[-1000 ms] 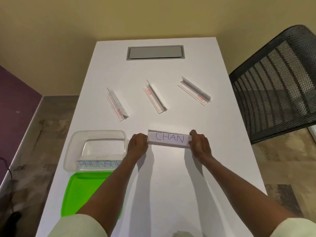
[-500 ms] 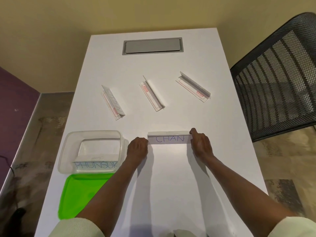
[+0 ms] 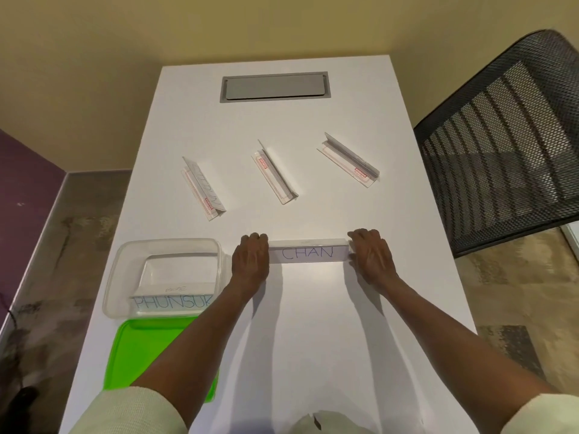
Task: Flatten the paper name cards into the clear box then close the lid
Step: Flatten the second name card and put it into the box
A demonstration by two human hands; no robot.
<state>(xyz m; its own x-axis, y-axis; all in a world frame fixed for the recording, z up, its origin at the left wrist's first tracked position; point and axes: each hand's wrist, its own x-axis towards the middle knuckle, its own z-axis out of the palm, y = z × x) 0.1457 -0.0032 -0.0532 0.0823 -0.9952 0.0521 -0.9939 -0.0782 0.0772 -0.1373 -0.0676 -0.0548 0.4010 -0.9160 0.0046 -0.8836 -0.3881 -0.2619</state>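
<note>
Now the left hand (image 3: pixel 250 261) and right hand (image 3: pixel 371 256) are gripping the CHAN name card (image 3: pixel 308 252) by its ends near the desk's middle, having pressed it lower than before, so it is nearly flat.

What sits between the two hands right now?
The CHAN name card spans the gap in the head view: left hand holds one end, right hand the other, on the white table.
</note>
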